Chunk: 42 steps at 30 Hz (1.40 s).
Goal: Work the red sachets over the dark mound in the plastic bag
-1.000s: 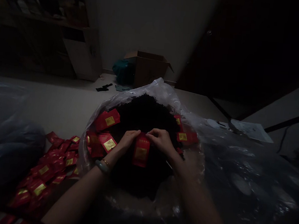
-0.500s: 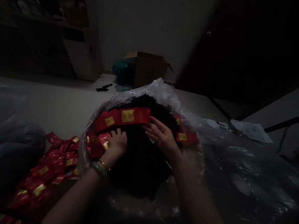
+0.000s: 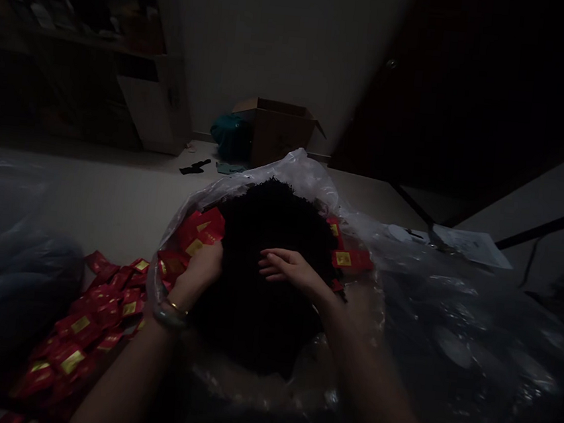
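Note:
A clear plastic bag (image 3: 305, 167) stands open before me, filled with a heap of dark, loose, shredded-looking stuff (image 3: 271, 217). At the bag's left side my left hand (image 3: 202, 270) is closed on a red packet (image 3: 210, 223) with a gold label; its fingertips are partly hidden. More red packets lie just behind and beside it, inside the bag's rim. Over the middle of the dark heap hovers my right hand (image 3: 287, 268), fingers stretched out and holding nothing. To its right, a few other red packets (image 3: 357, 259) rest along the inner edge of the bag.
Many red packets (image 3: 81, 326) are piled at the lower left, beside a large wrapped bundle (image 3: 11, 278). Plastic sheeting (image 3: 471, 323) spreads on the right. A cardboard box (image 3: 282, 135) and a teal bag (image 3: 232, 137) stand against the wall.
The red packet held between both hands was moved up and left, and has left the right hand. My left hand has closed on a packet at the left; my right hand has come slightly down.

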Each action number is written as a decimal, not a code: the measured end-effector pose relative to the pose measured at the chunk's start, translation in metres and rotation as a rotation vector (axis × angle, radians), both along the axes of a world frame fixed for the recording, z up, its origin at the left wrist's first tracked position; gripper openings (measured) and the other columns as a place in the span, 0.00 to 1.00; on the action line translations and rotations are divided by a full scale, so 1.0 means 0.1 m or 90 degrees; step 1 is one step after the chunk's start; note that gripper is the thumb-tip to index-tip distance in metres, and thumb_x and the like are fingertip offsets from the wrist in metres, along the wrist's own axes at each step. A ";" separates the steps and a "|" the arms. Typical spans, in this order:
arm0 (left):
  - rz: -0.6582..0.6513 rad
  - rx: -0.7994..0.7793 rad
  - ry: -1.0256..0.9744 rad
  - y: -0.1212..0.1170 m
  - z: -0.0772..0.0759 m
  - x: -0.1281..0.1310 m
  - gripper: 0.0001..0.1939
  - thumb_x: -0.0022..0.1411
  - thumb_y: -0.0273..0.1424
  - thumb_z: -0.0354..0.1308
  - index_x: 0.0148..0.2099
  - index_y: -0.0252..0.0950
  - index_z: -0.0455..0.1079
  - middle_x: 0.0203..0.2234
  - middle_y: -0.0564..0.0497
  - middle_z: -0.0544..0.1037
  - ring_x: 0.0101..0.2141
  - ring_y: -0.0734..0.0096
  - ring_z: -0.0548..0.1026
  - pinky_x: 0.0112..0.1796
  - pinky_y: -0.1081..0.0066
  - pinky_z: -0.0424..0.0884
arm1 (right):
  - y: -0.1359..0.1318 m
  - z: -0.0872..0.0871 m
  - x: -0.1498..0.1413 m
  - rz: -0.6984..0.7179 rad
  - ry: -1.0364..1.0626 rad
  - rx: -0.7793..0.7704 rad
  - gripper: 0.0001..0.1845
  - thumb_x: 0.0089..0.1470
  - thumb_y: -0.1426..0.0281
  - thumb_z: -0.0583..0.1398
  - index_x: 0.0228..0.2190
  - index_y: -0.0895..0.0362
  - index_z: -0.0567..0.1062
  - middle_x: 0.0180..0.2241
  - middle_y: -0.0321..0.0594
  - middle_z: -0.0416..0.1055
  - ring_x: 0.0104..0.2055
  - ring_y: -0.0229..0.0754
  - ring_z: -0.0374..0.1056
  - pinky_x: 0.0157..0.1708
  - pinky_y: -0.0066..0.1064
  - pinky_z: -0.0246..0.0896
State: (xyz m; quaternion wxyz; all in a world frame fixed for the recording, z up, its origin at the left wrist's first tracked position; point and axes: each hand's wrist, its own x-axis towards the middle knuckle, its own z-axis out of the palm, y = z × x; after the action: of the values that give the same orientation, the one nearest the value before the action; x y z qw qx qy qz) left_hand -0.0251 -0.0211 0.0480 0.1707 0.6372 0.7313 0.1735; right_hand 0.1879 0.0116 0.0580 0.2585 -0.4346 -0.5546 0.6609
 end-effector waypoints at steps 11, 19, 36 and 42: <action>0.077 0.388 -0.328 -0.09 0.34 0.08 0.16 0.57 0.26 0.51 0.48 0.36 0.70 0.43 0.46 0.78 0.42 0.66 0.76 0.45 0.67 0.71 | 0.05 -0.23 -0.05 -0.079 -0.027 0.078 0.28 0.51 0.66 0.62 0.54 0.52 0.65 0.50 0.46 0.69 0.44 0.42 0.71 0.30 0.29 0.73; -0.015 0.202 -0.367 -0.02 0.12 0.28 0.19 0.50 0.28 0.60 0.47 0.37 0.72 0.36 0.47 0.80 0.37 0.62 0.76 0.40 0.67 0.70 | 0.10 -0.14 -0.02 -0.129 0.011 0.213 0.15 0.50 0.66 0.58 0.41 0.56 0.72 0.31 0.38 0.73 0.27 0.37 0.71 0.23 0.26 0.69; 0.037 0.041 -0.727 -0.01 0.02 0.48 0.18 0.39 0.42 0.66 0.30 0.32 0.75 0.23 0.50 0.79 0.24 0.69 0.73 0.26 0.73 0.66 | -0.01 -0.15 0.00 -0.161 -0.377 0.814 0.24 0.62 0.69 0.48 0.59 0.54 0.62 0.49 0.49 0.69 0.51 0.47 0.67 0.50 0.37 0.66; 0.022 0.058 -0.740 -0.01 -0.01 0.51 0.18 0.40 0.42 0.67 0.30 0.32 0.75 0.24 0.50 0.79 0.25 0.69 0.74 0.27 0.73 0.66 | -0.03 -0.14 -0.01 -0.160 -0.365 0.808 0.22 0.63 0.68 0.47 0.56 0.54 0.66 0.54 0.47 0.67 0.55 0.46 0.64 0.54 0.38 0.62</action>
State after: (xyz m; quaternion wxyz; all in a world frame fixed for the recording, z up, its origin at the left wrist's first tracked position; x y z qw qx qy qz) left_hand 0.0254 -0.0225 0.0470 0.5138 0.4319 0.5197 0.5286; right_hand 0.1872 0.0087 0.0440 0.3800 -0.4174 -0.8247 0.0346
